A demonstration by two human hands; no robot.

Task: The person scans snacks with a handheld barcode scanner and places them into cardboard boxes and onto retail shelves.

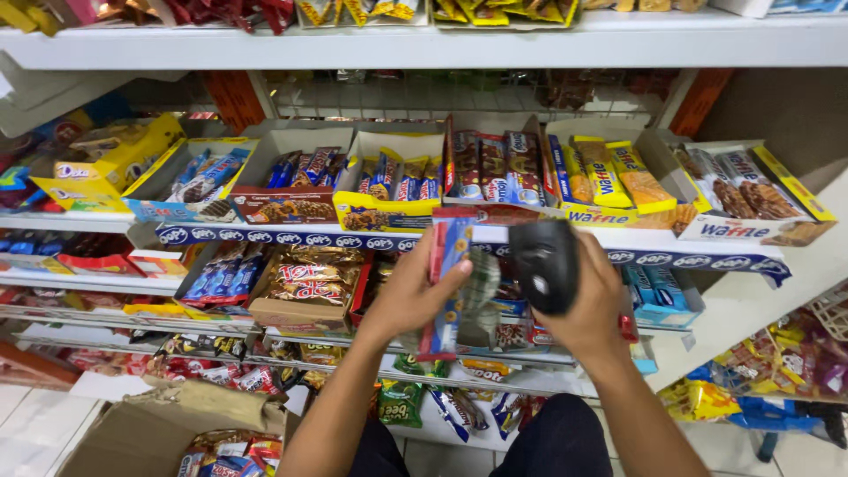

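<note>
Packet (449,265) was held upright in the left hand (408,296), long axis near vertical, in front of the middle shelf edge (291,238). It was a flat red-and-blue snack packet, thumb on the near face, fingers wrapped behind; grip was closed on it, not spread. Scanner (545,265), black and handheld, was gripped in the right hand (590,311), fingers curled round the body.

Key relation: packet was just left of the scanner, at about the same height, the two nearly touching with a small gap between them. Whether the scanner's window faced the packet could not be told. Something crumpled and greenish was seen between the hands, below the packet; kind unclear, and which hand carried it could not be told.

Counts: one packet in hand, one scanner, two hands, both the person's own; no other person seen. Six open display trays were counted along the far middle shelf, from a yellow tray (97,168) at left to a waffle tray (751,194) at right. One open carton (168,424) with mixed wrappers was seen near left on the floor. Lower shelves held further snack packs, too crowded to count.
</note>
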